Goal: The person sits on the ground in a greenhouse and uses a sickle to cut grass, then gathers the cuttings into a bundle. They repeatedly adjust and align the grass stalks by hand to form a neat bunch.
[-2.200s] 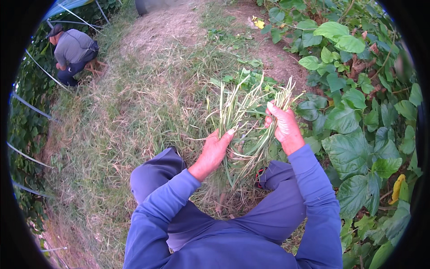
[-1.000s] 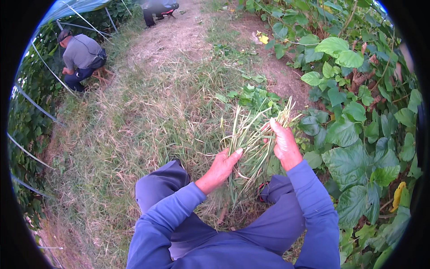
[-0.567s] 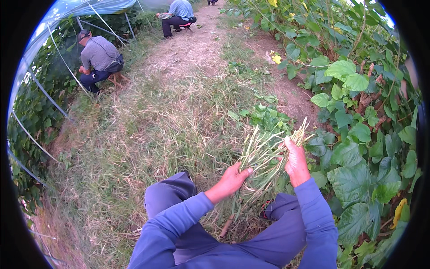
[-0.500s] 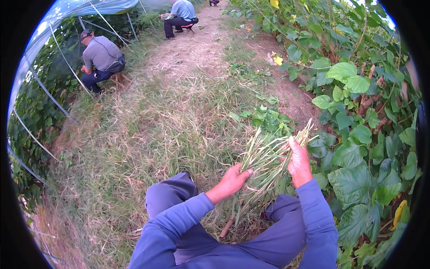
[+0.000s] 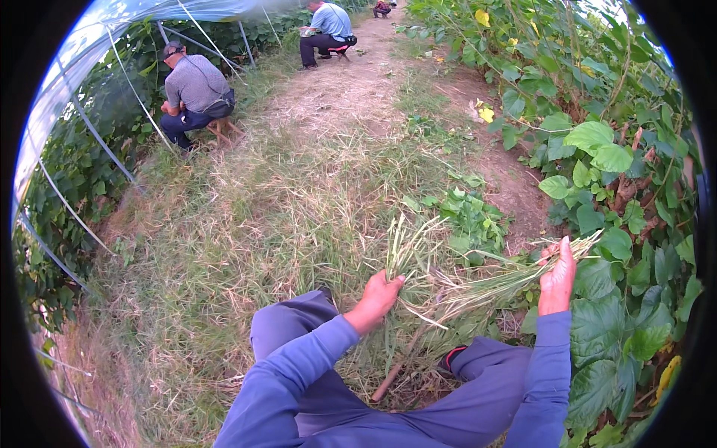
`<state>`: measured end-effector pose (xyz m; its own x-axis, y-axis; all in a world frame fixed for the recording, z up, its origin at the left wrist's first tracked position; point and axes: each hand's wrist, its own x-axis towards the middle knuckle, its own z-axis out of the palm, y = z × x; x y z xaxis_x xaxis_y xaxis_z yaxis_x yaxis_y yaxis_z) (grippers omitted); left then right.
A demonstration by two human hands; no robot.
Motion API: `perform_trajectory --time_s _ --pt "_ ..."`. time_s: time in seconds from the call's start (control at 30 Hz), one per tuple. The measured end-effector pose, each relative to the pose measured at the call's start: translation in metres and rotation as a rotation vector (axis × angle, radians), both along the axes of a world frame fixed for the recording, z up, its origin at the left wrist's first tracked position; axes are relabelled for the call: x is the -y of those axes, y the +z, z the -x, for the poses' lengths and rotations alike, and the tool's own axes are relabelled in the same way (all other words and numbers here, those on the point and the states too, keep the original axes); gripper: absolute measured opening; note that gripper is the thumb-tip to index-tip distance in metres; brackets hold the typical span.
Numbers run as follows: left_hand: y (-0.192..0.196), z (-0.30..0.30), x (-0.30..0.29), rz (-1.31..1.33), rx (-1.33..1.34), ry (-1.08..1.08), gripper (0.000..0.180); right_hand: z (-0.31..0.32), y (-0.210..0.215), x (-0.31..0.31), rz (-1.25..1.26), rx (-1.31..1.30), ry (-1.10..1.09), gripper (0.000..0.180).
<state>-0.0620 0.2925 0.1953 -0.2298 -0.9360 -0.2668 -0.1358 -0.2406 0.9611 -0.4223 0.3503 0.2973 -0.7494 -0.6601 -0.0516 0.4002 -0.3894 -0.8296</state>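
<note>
Grass (image 5: 224,231) below, vines (image 5: 616,245) at three o'clock.
I see left hand (image 5: 378,299) at six, right hand (image 5: 557,278) at four, each closed around stalks (image 5: 489,291).

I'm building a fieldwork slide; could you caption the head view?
Left hand and right hand each grip a bunch of long stems above grassy ground beside leafy plants.

- I count two hands of my own: one left hand (image 5: 379,299), one right hand (image 5: 557,276).
- Two bunches of grass stalks, one per hand: a left bunch (image 5: 404,254) and a right bunch (image 5: 497,288).
- One wooden handle (image 5: 387,381) between my two legs (image 5: 489,366).
- Three other people: one in grey (image 5: 200,86), one in light blue (image 5: 330,22), one far off (image 5: 382,9).
- Two stools, one wooden stool (image 5: 222,131), one small stool (image 5: 340,51).
- One plastic sheet (image 5: 168,9).
</note>
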Motion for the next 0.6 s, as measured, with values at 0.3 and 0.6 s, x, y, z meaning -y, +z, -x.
perform_trajectory --time_s 0.3,0.6 --pt "0.024 -0.03 0.041 0.025 -0.402 0.312 0.016 0.0 -0.012 -0.003 -0.075 -0.14 0.001 0.019" --pt "0.045 -0.002 0.02 -0.027 -0.439 0.199 0.015 -0.093 -0.024 0.01 -0.154 -0.224 0.391 0.013"
